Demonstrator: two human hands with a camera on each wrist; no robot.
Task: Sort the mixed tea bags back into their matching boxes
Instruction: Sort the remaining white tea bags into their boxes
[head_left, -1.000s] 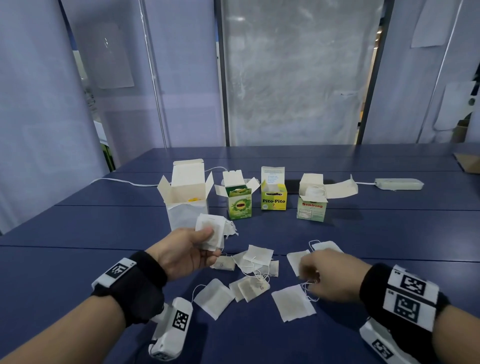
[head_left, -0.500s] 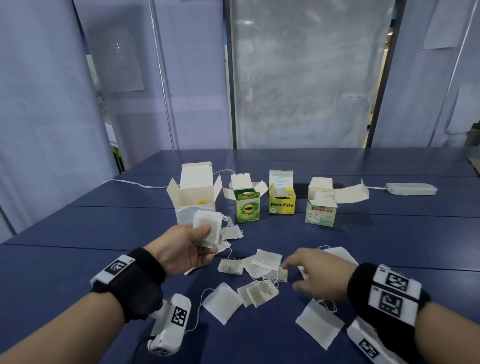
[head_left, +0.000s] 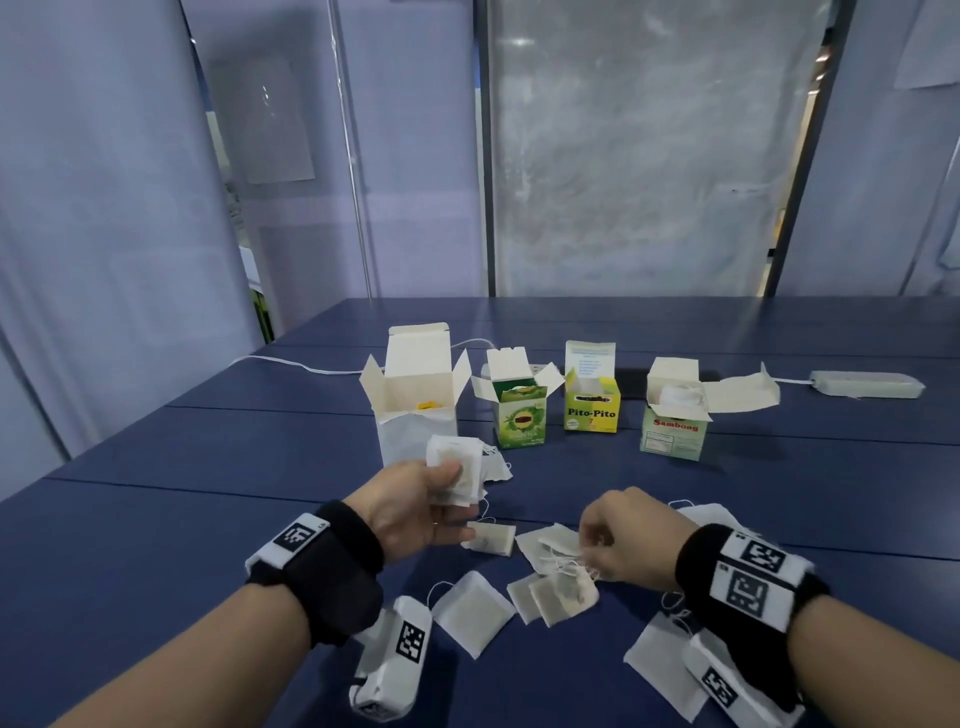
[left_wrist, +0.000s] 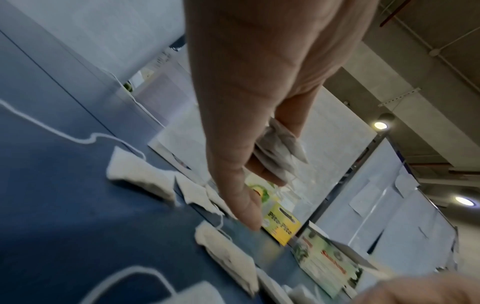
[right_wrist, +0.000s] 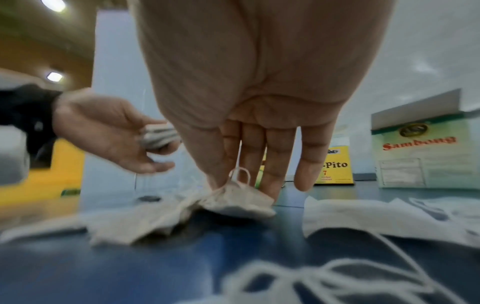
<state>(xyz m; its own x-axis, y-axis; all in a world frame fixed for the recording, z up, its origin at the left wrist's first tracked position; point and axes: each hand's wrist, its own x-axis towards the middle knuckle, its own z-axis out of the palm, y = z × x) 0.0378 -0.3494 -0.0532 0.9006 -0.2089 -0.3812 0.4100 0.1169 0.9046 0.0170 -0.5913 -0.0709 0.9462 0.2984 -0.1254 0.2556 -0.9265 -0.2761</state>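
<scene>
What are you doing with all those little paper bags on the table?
Sorting tea bags into boxes. The left hand holds a small stack of white paper tea bags above the dark blue table. The right hand pinches another small beige tea bag from the loose pile. Four open cardboard boxes wait in a row behind, and many bags are not yet sorted.

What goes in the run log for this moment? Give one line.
left hand: holds tea bag stack | right hand: pinching tea bag on table | boxes open
</scene>
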